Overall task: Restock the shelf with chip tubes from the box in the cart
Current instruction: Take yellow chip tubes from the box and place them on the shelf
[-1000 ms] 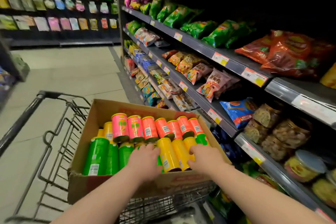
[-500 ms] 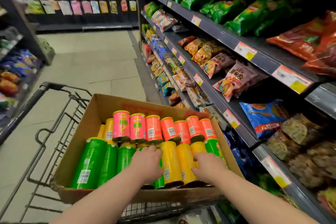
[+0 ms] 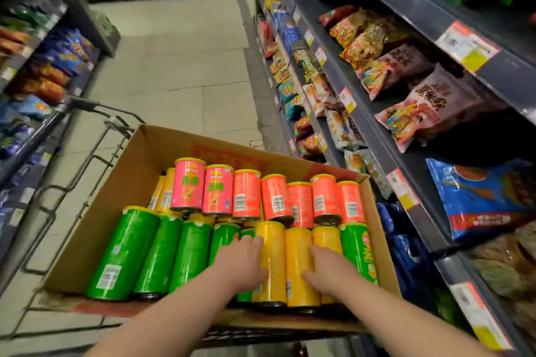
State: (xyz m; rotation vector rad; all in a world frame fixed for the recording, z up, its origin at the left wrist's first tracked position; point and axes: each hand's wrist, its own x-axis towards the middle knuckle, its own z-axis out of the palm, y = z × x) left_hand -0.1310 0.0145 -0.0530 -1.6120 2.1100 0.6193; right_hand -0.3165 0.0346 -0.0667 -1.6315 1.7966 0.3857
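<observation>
Settling lower on the near row, both hands have slid back toward the near ends of the tubes since half a second ago, and no tube has left the box. Well to the left of the grip runs the grey wire shopping cart [image 3: 82,103], which carries the open brown cardboard box [image 3: 150,159]. Just left of the left hand lies a row of tall green chip tubes [image 3: 127,252]. The left hand [image 3: 240,265] lies palm down where the green row meets the tall yellow chip tubes [image 3: 297,252], thumb on the first yellow one; whether its fingers clasp anything I cannot tell. Two yellow tubes show between the hands. The right hand [image 3: 329,271] covers the third, its fingers dipping out of sight, so its hold cannot be told either. Beyond the fingertips lie shorter pink chip tubes [image 3: 188,185] and orange chip tubes [image 3: 275,197], unmoved. To the right of the right hand lies a lone green tube [image 3: 358,252], then the dark metal shelf [image 3: 412,6] of snack bags. I judge the pick is still being set up, so nothing has been restocked.
</observation>
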